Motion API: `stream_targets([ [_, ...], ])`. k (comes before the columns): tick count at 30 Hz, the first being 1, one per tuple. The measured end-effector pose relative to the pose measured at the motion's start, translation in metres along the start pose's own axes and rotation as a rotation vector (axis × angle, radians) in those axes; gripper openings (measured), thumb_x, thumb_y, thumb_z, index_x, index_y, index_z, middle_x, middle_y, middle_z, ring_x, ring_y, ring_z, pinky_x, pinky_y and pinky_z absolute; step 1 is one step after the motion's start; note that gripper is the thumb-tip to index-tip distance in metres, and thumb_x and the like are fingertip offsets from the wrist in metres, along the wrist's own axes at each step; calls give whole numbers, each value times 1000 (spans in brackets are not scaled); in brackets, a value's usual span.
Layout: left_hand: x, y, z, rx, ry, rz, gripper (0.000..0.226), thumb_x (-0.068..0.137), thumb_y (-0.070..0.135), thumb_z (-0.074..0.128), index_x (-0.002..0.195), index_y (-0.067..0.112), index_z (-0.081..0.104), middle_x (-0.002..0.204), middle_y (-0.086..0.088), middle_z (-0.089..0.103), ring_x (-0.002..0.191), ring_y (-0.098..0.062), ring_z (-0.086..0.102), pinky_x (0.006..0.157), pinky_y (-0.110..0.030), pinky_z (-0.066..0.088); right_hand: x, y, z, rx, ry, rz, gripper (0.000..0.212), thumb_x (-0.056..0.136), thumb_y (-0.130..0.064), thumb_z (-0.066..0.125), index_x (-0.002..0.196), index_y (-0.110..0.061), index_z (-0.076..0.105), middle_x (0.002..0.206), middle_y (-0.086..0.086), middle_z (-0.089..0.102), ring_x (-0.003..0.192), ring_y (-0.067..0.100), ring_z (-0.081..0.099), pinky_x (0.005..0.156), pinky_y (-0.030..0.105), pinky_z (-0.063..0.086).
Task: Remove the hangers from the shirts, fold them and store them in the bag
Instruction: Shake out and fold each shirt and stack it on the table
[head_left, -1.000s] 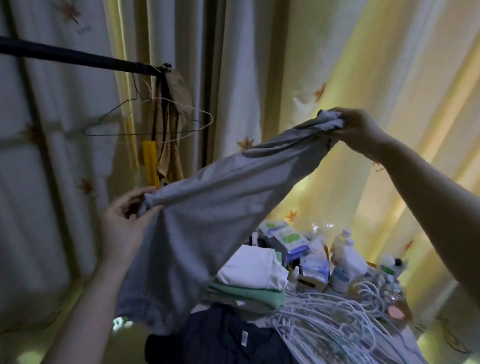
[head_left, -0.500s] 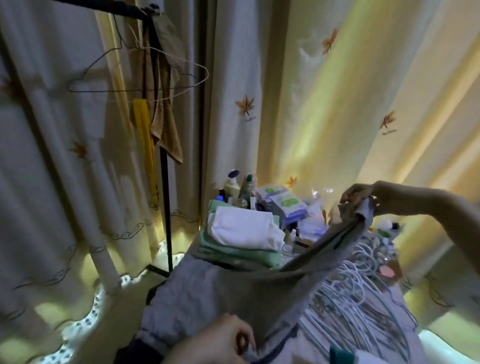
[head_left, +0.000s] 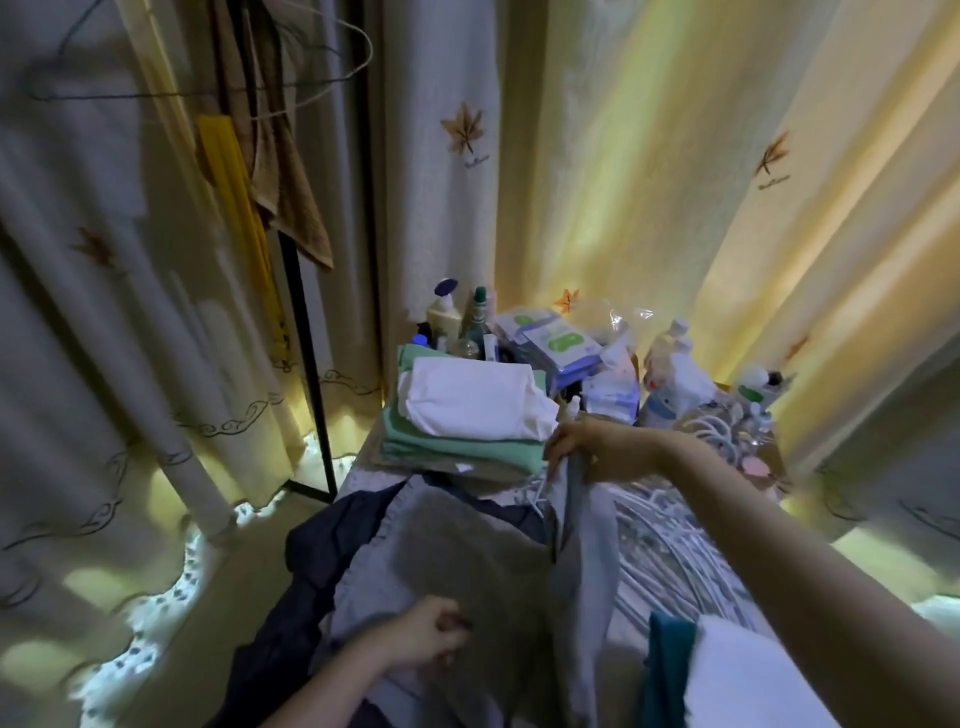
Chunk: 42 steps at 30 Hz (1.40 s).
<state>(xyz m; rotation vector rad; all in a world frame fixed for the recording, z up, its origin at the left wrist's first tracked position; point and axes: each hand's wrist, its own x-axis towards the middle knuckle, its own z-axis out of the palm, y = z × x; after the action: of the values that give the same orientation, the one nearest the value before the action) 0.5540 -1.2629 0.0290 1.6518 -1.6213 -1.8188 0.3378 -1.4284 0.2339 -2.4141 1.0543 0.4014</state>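
A grey shirt (head_left: 467, 561) lies spread low over a dark navy garment (head_left: 317, 540) on the table. My left hand (head_left: 426, 636) grips its near edge at the bottom centre. My right hand (head_left: 597, 447) pinches its far edge, just in front of a stack of folded shirts (head_left: 467, 415), white on top of green. A heap of white hangers (head_left: 670, 551) lies right of the grey shirt. No bag is in view.
Bottles (head_left: 444, 312), packets (head_left: 550, 343) and small items crowd the table's far end. A black clothes rack (head_left: 306, 364) stands at left with wire hangers (head_left: 311, 88), a brown cloth (head_left: 291, 197) and a yellow strip (head_left: 234, 208). Curtains (head_left: 675, 182) surround the table. Folded white and teal cloth (head_left: 727, 670) lies bottom right.
Both hands have come down with the grey shirt from chest height onto the table, over the navy garment. The view has tilted down; the rack bar has left the frame.
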Motion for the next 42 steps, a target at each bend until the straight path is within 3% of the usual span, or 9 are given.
stream_targets([
  [6,2,-43,-73,-144,550,-141,23,98,11,47,119,6,54,111,-13,60,94,-25,61,73,-27,49,63,-60,75,391,307,-22,47,89,-10,61,134,-10,50,139,12,45,123,23,46,92,15,35],
  [12,7,-53,-70,18,656,-13,16,93,5,52,95,20,56,98,-6,61,92,-24,61,79,-31,48,22,-2,212,653,367,922,51,95,-17,48,140,1,29,141,21,38,126,34,44,101,36,38],
  [17,25,-38,-52,442,630,284,20,88,12,59,104,21,67,105,2,51,88,-15,58,78,-31,51,-5,-3,279,851,359,1163,47,92,-30,58,123,2,43,125,25,55,115,36,53,96,39,43],
  [21,40,-30,-53,741,458,414,44,86,8,55,128,21,58,119,-5,51,106,-22,53,88,-32,47,-14,-3,288,1025,339,1165,48,84,-43,67,100,1,58,102,20,66,95,33,62,77,33,48],
  [27,51,-33,-66,706,-6,78,54,96,22,46,147,26,31,140,-3,36,127,-23,43,103,-34,40,-23,-8,285,1336,299,1101,56,81,-39,72,116,-1,49,95,13,61,82,24,62,65,33,54],
  [30,50,-20,-62,563,151,145,45,95,19,49,140,19,44,132,-3,49,116,-18,53,98,-27,43,-28,-14,277,1463,230,1091,64,78,-38,75,126,-9,44,120,14,59,103,30,60,84,41,54],
  [35,38,10,-61,-216,11,50,34,100,31,42,131,16,48,119,-4,63,91,-14,65,74,-17,50,-12,-46,234,1564,444,822,56,84,-10,67,132,-21,41,105,3,64,88,18,65,60,26,56],
  [38,30,18,-83,-486,1,-22,45,98,52,27,123,24,52,114,-2,66,98,-20,66,77,-30,53,25,-85,195,1317,418,592,65,87,-4,55,140,-27,26,121,9,57,103,19,58,74,24,54],
  [42,31,7,-120,-722,177,9,47,93,54,41,117,20,63,114,-4,68,104,-20,64,91,-34,49,84,-135,179,1281,121,326,83,91,-23,60,143,-46,0,116,14,58,85,22,62,57,19,53],
])
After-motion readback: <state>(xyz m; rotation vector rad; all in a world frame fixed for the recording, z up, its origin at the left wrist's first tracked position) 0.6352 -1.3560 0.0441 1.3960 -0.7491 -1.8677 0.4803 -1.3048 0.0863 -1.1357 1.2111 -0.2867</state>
